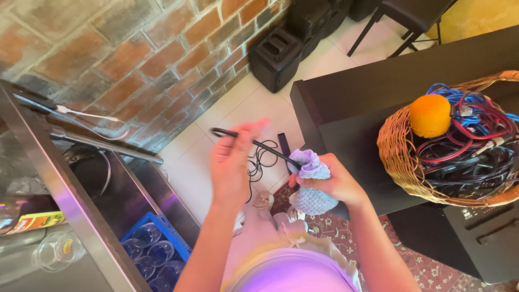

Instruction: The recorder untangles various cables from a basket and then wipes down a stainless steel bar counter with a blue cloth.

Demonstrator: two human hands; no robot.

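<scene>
The right hand [331,181] grips a lilac knitted pouch [311,186], while the left hand [231,162] pinches a black cable [254,143] leading into its mouth. Judging by this, the cable is mid-feed; next calls for keeping the mouth open.

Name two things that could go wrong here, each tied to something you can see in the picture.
1. The black cable runs between the left hand and the lilac knitted pouch gripped by the right hand; its slack hangs in loops that might tangle.
2. The orange ball sits atop heaped cables near the wicker basket rim; a knock could roll it off.
</scene>
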